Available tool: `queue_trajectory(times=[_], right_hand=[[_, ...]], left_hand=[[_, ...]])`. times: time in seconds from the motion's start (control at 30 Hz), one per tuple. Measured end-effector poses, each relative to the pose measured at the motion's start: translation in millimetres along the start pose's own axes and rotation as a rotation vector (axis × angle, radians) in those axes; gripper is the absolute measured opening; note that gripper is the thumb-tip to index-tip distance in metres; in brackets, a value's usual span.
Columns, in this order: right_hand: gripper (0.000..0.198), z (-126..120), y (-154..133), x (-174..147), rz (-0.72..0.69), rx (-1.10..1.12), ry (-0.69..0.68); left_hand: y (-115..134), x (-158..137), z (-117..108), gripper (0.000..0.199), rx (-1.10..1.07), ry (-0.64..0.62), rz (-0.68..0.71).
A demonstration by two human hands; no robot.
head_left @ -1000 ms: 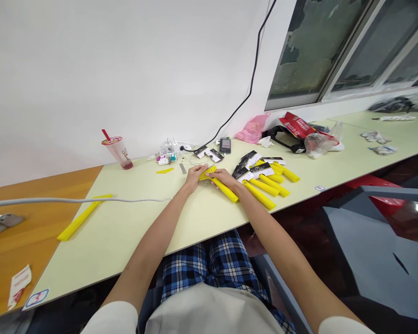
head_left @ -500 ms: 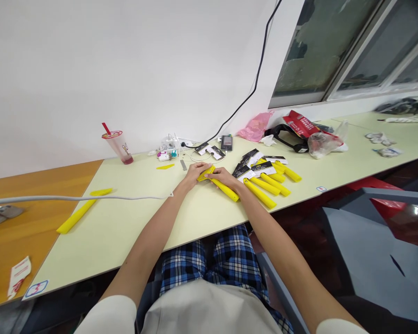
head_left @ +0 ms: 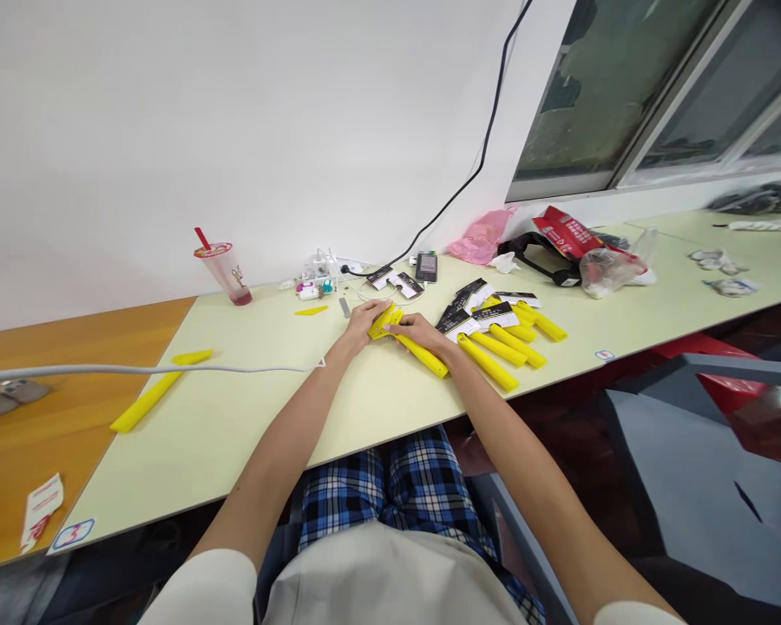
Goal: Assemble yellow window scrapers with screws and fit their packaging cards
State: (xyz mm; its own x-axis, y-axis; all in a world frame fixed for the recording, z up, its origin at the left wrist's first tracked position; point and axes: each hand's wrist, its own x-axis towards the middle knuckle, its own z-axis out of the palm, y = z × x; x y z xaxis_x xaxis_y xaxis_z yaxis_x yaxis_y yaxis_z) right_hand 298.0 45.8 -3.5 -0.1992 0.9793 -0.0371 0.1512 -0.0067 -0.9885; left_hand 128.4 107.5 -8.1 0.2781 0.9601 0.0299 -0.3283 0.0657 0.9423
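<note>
My left hand [head_left: 363, 323] grips the wide head of a yellow scraper [head_left: 423, 356] from the left, fingers closed on its edge. From the right, my right hand [head_left: 422, 331] is closed around the part where head and handle meet. The handle slants down to the right, under my right wrist. Small dark dots show on the head. Beyond my left hand lie a thin yellow piece [head_left: 311, 310] and a small grey strip [head_left: 344, 307]. Several more yellow scrapers [head_left: 488, 361] with black-and-white cards [head_left: 495, 314] over their heads lie piled right of my right hand.
Another yellow scraper [head_left: 147, 404] lies at the left. Along the wall stand a plastic cup [head_left: 225, 273] with a red straw, a small device with a screen [head_left: 426, 266], a black cable [head_left: 459, 187], a pink bag [head_left: 480, 236] and a red packet [head_left: 565, 231]. A white cable [head_left: 247, 371] crosses the left.
The scraper's head has tilted, so more of its flat face shows between my hands. My left fingers have shifted slightly along it. The view has moved a little.
</note>
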Motion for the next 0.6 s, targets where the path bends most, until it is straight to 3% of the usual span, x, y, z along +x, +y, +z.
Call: queue_trajectory(times=[0.23, 0.6], right_hand=[[0.045, 0.5, 3.3, 6.0, 0.022, 0.029, 0.077], [0.040, -0.8, 2.3, 5.3, 0.018, 0.054, 0.081]], left_hand=[[-2.3, -0.9, 0.8, 0.051, 0.003, -0.016, -0.003], [-1.0, -2.2, -0.4, 0.050, 0.019, -0.025, -0.015]])
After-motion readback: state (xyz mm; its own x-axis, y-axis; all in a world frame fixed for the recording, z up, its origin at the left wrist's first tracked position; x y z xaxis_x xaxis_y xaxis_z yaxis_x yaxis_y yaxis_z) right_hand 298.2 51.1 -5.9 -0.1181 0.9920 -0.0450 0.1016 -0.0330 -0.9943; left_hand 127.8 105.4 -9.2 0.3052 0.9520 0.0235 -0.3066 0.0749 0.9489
